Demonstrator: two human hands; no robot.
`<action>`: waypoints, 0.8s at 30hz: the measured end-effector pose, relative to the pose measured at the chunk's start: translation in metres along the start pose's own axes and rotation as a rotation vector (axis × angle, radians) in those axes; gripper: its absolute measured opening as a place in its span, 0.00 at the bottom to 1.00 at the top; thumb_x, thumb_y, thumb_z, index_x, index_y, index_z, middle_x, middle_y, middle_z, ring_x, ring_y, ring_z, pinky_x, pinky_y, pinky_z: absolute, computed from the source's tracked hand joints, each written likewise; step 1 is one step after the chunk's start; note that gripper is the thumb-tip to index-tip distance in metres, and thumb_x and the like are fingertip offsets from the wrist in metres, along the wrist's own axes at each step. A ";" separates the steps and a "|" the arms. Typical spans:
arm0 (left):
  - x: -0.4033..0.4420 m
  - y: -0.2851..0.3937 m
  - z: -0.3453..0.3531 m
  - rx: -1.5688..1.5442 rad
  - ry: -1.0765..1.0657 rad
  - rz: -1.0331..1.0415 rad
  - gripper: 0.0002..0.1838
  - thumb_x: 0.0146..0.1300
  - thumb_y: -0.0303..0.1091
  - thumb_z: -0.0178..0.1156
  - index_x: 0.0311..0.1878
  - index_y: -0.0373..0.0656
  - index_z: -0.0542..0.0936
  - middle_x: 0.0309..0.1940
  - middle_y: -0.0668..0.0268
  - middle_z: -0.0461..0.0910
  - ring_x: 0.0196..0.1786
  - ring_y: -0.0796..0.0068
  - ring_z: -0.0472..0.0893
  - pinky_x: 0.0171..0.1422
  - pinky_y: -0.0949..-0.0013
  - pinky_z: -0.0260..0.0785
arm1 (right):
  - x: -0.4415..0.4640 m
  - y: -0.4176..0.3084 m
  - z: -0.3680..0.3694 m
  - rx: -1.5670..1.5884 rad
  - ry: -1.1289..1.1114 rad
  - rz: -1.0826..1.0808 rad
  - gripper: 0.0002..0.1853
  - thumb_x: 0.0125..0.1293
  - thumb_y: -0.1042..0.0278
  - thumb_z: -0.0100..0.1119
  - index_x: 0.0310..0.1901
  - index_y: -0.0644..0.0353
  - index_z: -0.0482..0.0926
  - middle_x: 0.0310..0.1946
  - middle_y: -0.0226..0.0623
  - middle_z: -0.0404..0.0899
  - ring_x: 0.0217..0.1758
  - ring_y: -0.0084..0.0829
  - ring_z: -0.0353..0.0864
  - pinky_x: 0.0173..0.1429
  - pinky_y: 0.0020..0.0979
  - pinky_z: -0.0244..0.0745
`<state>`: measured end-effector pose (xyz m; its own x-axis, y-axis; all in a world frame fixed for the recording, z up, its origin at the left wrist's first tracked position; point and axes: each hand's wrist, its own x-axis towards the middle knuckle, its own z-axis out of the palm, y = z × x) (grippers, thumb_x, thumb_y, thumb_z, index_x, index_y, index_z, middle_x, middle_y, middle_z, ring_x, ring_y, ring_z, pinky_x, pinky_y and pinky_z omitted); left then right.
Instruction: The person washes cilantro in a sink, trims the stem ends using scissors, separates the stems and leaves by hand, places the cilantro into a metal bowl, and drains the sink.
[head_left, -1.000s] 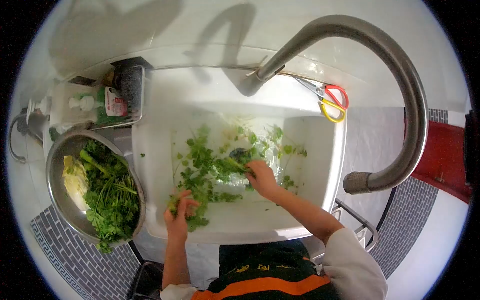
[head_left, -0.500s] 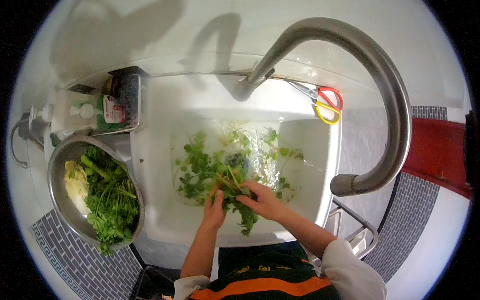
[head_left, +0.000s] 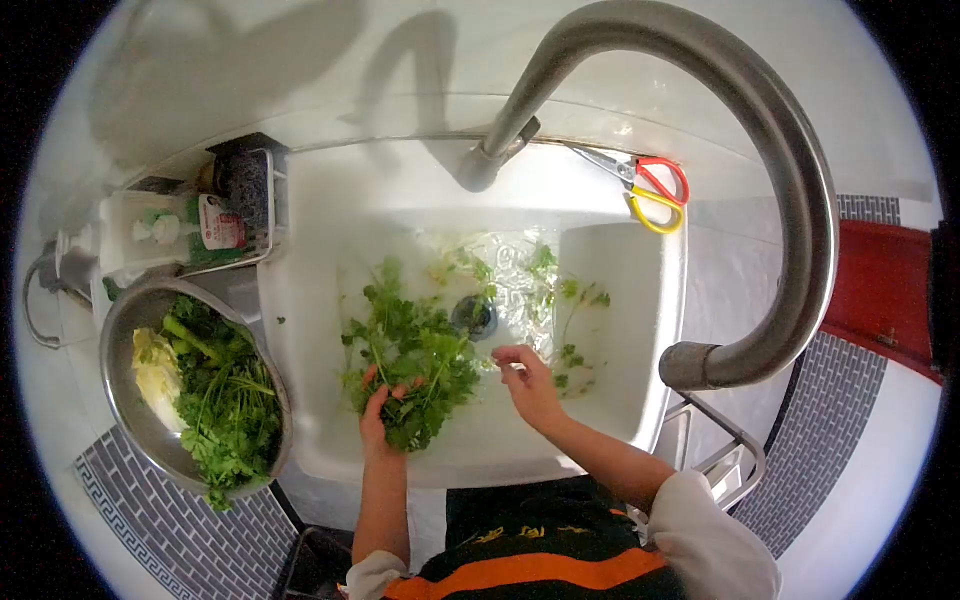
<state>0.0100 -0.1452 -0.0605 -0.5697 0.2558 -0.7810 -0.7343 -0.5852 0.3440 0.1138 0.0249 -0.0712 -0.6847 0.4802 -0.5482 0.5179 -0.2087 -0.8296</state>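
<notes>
My left hand point(head_left: 374, 412) is closed around a leafy bunch of cilantro point(head_left: 428, 362) on the left side of the white sink point(head_left: 320, 440). Leaves hide part of its fingers. To the right of the bunch, my right hand point(head_left: 530, 384) hovers apart from it over the sink, fingers loosely bent and apart, with nothing visible in them. Loose sprigs point(head_left: 572, 355) lie in shallow water near the right wall of the basin. A dark round drain point(head_left: 474, 316) shows between the hands and the back wall.
A metal bowl point(head_left: 118, 375) of greens and a pale cabbage piece stands to the left. The curved faucet point(head_left: 800, 230) arches over the right side. Scissors point(head_left: 655, 195) with red and yellow handles rest on the back right rim. A rack point(head_left: 270, 205) with bottles sits back left.
My left hand has moved left with the cilantro, and my right hand has come away from the greens to the right. The drain is now more exposed.
</notes>
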 end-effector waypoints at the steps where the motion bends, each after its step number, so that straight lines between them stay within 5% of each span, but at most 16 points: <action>1: -0.001 0.001 0.000 -0.004 -0.021 0.008 0.15 0.53 0.22 0.44 0.46 0.46 0.65 0.23 0.63 0.67 0.30 0.71 0.70 0.48 0.51 0.64 | 0.002 0.005 0.000 0.000 0.002 -0.001 0.09 0.58 0.72 0.46 0.41 0.62 0.69 0.40 0.35 0.69 0.44 0.25 0.68 0.39 0.22 0.67; 6: -0.005 0.000 0.004 -0.014 -0.067 0.022 0.16 0.53 0.23 0.45 0.47 0.46 0.64 0.22 0.63 0.67 0.29 0.71 0.70 0.51 0.51 0.62 | 0.001 -0.004 0.014 0.411 -0.136 0.437 0.15 0.61 0.60 0.44 0.46 0.58 0.69 0.44 0.31 0.69 0.45 0.22 0.65 0.43 0.25 0.65; 10: -0.011 -0.001 0.012 0.078 -0.112 0.027 0.17 0.51 0.23 0.47 0.47 0.45 0.65 0.24 0.63 0.68 0.30 0.69 0.71 0.46 0.55 0.66 | 0.001 -0.020 0.026 0.609 -0.145 0.471 0.16 0.60 0.60 0.46 0.48 0.59 0.67 0.42 0.29 0.69 0.42 0.20 0.65 0.41 0.24 0.64; 17: -0.013 -0.007 0.014 0.517 -0.144 0.091 0.30 0.45 0.22 0.56 0.55 0.37 0.59 0.33 0.63 0.70 0.38 0.70 0.72 0.43 0.70 0.67 | 0.007 -0.025 0.033 0.316 -0.166 0.180 0.13 0.54 0.69 0.54 0.42 0.61 0.70 0.36 0.30 0.70 0.38 0.21 0.68 0.42 0.22 0.64; 20: -0.018 -0.016 0.024 0.589 -0.179 0.091 0.34 0.42 0.20 0.58 0.56 0.38 0.58 0.39 0.63 0.70 0.41 0.71 0.71 0.44 0.69 0.66 | 0.003 -0.027 0.037 0.146 -0.091 -0.042 0.12 0.54 0.72 0.53 0.40 0.62 0.69 0.34 0.31 0.70 0.38 0.21 0.68 0.42 0.23 0.65; 24: -0.015 -0.013 0.005 1.044 -0.070 0.137 0.25 0.41 0.17 0.54 0.48 0.35 0.67 0.39 0.63 0.71 0.39 0.75 0.71 0.43 0.72 0.64 | -0.006 -0.035 0.048 0.203 -0.298 0.011 0.11 0.56 0.78 0.47 0.42 0.63 0.65 0.39 0.34 0.69 0.43 0.22 0.68 0.45 0.22 0.64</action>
<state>0.0264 -0.1374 -0.0513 -0.6673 0.3006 -0.6815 -0.5968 0.3316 0.7307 0.0752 -0.0112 -0.0435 -0.8146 0.2137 -0.5392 0.4342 -0.3916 -0.8113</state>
